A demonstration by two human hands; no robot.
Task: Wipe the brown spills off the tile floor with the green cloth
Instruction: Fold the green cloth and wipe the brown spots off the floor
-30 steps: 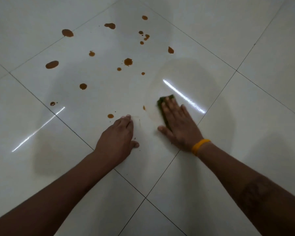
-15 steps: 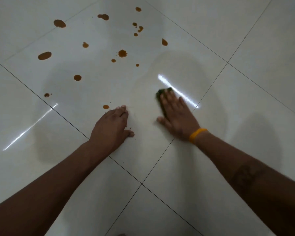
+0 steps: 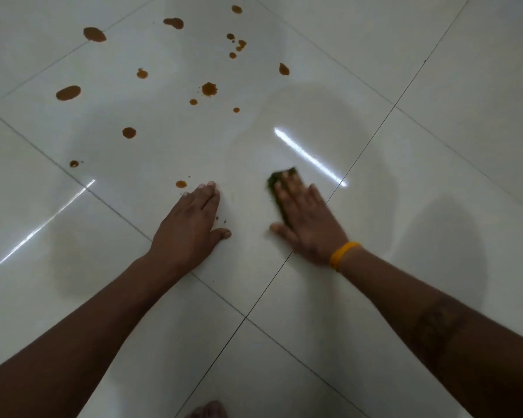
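Separating cloth from spills: left hand

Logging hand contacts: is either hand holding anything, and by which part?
Right hand presses flat-fingered on top of the dark green cloth; only its far edge shows; no curled grip. Left hand rests on the white tile floor, holding nothing.

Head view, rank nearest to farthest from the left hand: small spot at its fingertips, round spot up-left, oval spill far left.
1. Small spot, just ahead of the left hand, by its fingertips.
2. Round spot, farther up and left.
3. Oval spill, far left, beyond the round one.
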